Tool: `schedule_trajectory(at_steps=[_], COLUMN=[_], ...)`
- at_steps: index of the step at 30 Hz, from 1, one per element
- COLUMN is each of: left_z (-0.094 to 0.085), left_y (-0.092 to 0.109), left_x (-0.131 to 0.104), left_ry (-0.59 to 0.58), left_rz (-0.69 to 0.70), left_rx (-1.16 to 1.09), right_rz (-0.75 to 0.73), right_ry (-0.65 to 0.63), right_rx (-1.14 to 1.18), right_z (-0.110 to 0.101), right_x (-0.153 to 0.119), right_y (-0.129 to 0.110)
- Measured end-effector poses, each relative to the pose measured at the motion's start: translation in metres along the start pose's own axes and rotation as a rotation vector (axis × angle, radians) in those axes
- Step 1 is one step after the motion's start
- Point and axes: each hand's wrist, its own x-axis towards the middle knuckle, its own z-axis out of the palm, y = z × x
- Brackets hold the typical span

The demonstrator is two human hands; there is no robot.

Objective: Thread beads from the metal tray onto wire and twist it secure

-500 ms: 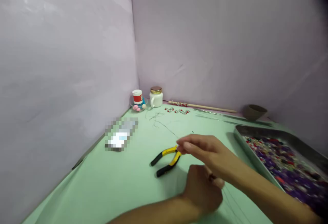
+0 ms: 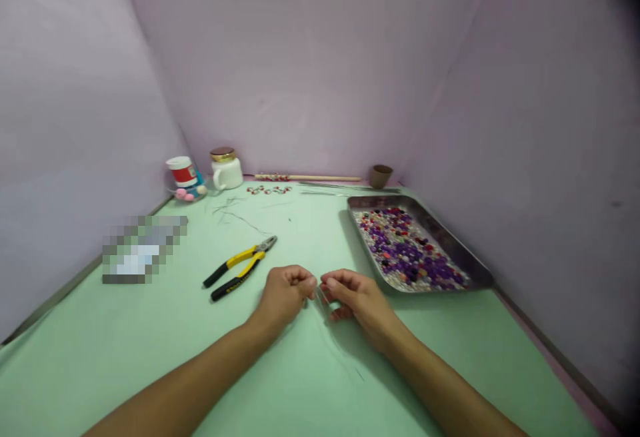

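We see two bare hands working over a pale green cloth (image 2: 280, 384), just left of a metal tray (image 2: 445, 240) of beads (image 2: 405, 254).

The wire (image 2: 323, 300), the thing in hand, is left of the tray's near end, running thinly between both hands and trailing toward us. Our left hand (image 2: 284, 295), farther from the tray, pinches it between thumb and forefinger, the other fingers curled in. Our right hand (image 2: 357, 300), just beside the tray's near left corner, has thumb and forefinger drawn together and the rest loosely bent; we cannot tell whether it grips the wire.

Half a second ago, our right hand covered the head of the pliers (image 2: 257, 250) and our left was bunched below it. Now the hands are side by side, fingertips nearly meeting, and the pliers lie untouched, well left of the tray, their jaws slightly parted. Our view has swung right, so the tray, cut off before, shows whole.

The background matches the earlier view: a cup (image 2: 381, 176) just beyond the tray's far edge; a stick (image 2: 325, 178), beaded pieces (image 2: 277, 190) and a mug (image 2: 229, 176) beyond it to the left; a pixelated phone (image 2: 143, 250) far to its left.
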Motion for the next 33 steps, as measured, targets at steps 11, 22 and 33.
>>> schedule_trajectory(at_steps=[11,22,33], left_z=[0.001,-0.017,-0.040], left_y=[0.000,0.011,0.014], left_x=[-0.002,0.010,0.014], left_ry=[-0.045,0.124,0.162], left_rz=[-0.051,-0.103,-0.036], left_rx=[-0.090,-0.236,-0.102], right_rz=[-0.004,0.071,0.088], right_ry=[-0.144,-0.157,-0.182], right_rx=[-0.182,-0.212,-0.166], right_z=[-0.002,-0.014,-0.013], right_x=[0.003,0.003,-0.002], right_y=[0.007,-0.008,-0.015])
